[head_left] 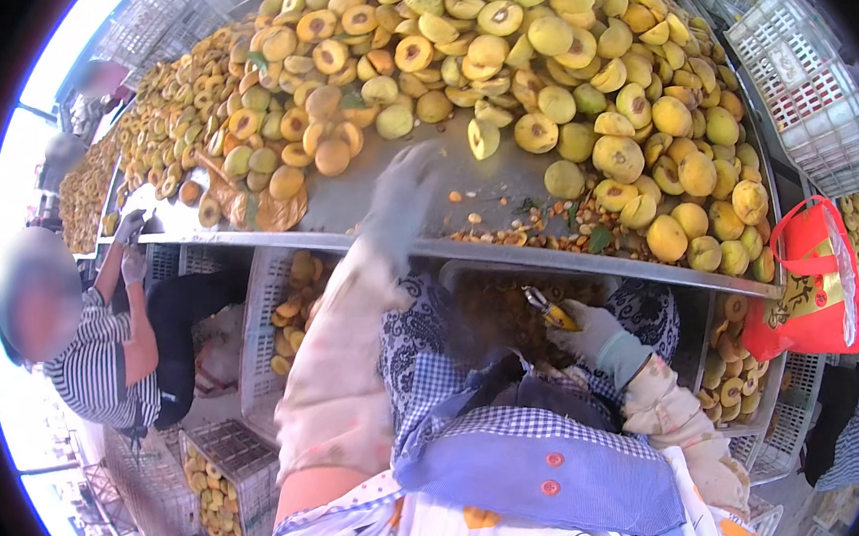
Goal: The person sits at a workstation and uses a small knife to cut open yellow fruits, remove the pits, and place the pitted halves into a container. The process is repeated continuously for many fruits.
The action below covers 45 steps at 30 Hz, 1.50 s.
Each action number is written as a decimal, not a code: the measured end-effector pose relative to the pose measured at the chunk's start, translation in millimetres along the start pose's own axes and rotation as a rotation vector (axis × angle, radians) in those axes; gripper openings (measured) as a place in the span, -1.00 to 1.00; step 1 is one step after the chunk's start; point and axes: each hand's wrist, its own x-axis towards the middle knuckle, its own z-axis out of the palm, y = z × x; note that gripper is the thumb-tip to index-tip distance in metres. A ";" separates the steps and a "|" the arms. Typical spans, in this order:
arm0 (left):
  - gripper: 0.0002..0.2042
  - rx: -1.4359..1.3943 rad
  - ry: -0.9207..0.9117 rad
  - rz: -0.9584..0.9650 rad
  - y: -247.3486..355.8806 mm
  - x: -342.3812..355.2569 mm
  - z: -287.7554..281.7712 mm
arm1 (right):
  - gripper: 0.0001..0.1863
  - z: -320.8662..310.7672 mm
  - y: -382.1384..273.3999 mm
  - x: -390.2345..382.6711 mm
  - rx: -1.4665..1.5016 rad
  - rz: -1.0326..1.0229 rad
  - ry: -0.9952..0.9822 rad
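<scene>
Looks like a fruit-processing workshop, w/ work done by hand: long metal worktable (336, 207) w/ a big heap of yellow fruit (548, 36), lots cut in half, & small pits (522, 234) strewn nr the front edge. Stacked plastic crates (784, 74) upper rt — plus a fruit-filled crate (255, 484) on the floor, lower lt. Also a co-worker (97, 361) in striped top & gloves (133, 266), lt side — bright daylight (6, 198) behind.

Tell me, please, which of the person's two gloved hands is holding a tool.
The right hand, which grips a yellow-handled tool; in the left hand, blurred over the metal table, no tool shows.
</scene>
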 end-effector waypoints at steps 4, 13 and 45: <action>-0.41 0.013 -0.152 -0.554 -2.0 80.3 63.8 | -0.41 0.2 -1.2 -1.6 0.126 0.055 -0.124; -0.61 -0.799 0.062 -0.607 49.3 24.9 56.7 | -0.50 -20.2 -11.7 -3.8 0.164 -0.149 0.172; -0.74 -1.084 0.393 -0.473 148.7 -118.7 55.5 | -0.52 -9.2 -91.1 -43.6 -0.257 -0.061 0.176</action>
